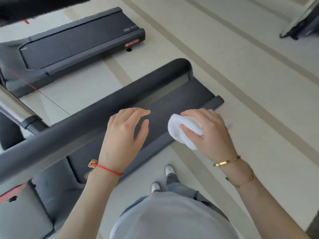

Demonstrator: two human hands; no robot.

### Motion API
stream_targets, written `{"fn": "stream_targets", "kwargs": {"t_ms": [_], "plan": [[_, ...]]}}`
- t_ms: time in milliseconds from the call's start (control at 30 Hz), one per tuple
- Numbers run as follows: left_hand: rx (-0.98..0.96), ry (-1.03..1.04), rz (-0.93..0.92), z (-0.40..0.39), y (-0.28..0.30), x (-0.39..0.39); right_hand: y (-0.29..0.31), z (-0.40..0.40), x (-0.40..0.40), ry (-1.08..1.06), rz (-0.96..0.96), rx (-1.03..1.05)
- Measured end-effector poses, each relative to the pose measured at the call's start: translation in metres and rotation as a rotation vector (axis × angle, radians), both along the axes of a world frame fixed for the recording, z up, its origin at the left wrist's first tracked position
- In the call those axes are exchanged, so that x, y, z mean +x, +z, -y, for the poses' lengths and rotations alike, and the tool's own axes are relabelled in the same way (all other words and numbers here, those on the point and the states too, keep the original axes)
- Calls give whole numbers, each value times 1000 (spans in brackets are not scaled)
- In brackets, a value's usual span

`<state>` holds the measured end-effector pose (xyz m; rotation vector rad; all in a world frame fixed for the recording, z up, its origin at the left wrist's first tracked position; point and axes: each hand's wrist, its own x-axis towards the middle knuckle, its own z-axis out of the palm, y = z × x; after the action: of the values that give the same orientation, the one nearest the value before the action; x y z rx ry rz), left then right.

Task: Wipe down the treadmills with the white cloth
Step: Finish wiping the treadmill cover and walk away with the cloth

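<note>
Right hand [210, 131] grips bunched cloth [183, 131] above treadmill [172, 100] deck; left hand [126, 133] open, empty, near handrail [86, 121]. Risk: small wad may skip the edges.

White cloth [183, 131]: soft, fluffy textile, matt, bunched. Handrail [89, 123] of the near treadmill: dark grey, matt, looks like foam or rubber padding. Walking belt [186, 95]: matt dark rubber-like surface. Far treadmill [77, 40]: matt dark plastic frame, belt slightly sheened. Upright post [12, 104]: brushed metal, reflective. Floor [241, 80]: smooth pale tile, low gloss. Wrist bangle [227, 160]: polished gold-coloured metal.
</note>
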<state>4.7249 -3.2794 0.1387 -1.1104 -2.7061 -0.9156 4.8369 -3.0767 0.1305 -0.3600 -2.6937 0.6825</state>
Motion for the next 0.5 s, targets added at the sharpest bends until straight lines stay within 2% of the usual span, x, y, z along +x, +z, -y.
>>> {"fn": "stream_targets", "kwargs": {"t_ms": [300, 500], "plan": [[-58, -262, 128, -26, -21, 29, -28, 13, 95, -373, 107, -147], [-68, -398, 150, -72, -29, 41, -40, -3, 131, -550, 101, -206]]}}
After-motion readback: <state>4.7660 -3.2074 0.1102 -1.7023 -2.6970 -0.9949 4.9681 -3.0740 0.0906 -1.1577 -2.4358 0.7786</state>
